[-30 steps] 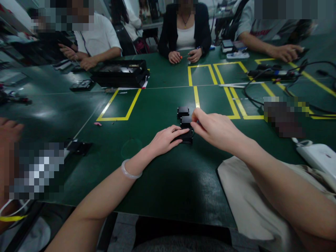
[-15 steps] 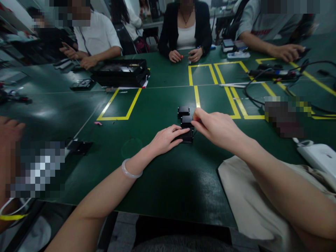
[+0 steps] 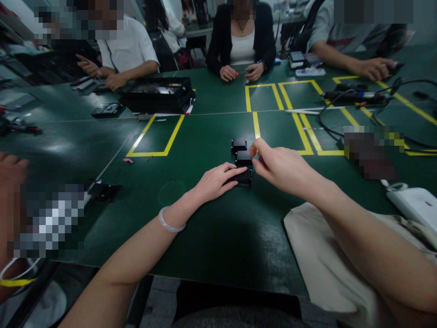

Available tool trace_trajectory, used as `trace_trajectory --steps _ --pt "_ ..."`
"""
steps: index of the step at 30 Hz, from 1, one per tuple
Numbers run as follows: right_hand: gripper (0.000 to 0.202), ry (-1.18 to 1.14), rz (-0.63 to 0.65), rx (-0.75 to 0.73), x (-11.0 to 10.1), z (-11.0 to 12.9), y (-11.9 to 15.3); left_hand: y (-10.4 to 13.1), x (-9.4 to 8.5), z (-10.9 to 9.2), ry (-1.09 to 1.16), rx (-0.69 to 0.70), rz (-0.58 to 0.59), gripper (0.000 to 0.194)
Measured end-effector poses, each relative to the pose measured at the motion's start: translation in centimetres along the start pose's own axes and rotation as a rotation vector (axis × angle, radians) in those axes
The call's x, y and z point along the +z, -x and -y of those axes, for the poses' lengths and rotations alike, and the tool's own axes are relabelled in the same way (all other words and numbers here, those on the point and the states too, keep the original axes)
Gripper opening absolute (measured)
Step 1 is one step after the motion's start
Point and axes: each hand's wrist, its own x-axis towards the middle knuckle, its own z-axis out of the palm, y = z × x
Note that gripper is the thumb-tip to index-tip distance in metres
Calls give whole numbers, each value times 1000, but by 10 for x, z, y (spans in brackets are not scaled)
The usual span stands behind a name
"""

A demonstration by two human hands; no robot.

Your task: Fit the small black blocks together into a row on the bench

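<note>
Three small black box-shaped parts stand in a row on the green table: a far one (image 3: 239, 144), a middle one (image 3: 243, 157) and a near one (image 3: 244, 181). My left hand (image 3: 216, 182) holds the near part, its index finger stretched across the top and its thumb along the side closest to me. Just right of the parts, my right hand (image 3: 269, 159) is closed in a pinch, fingertips beside the middle and near parts. What sits between those fingertips is hidden or too small to name.
Beyond the parts, yellow tape (image 3: 256, 124) marks rectangles on the table. A black open tray (image 3: 155, 98) stands back left. Black cables and a slim black device (image 3: 358, 95) lie right. A beige cloth (image 3: 310, 246) hangs over the near edge under my right forearm. Several people sit around.
My right hand's fingertips have shifted slightly, with the thumb now a little lower and farther right. My left hand and the black parts have stayed in place.
</note>
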Motion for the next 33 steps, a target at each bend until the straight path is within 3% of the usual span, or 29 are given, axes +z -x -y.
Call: trace_trajectory --steps 33 --pt "24 -1 22 -15 -1 -9 -3 0 1 1 26 -12 14 48"
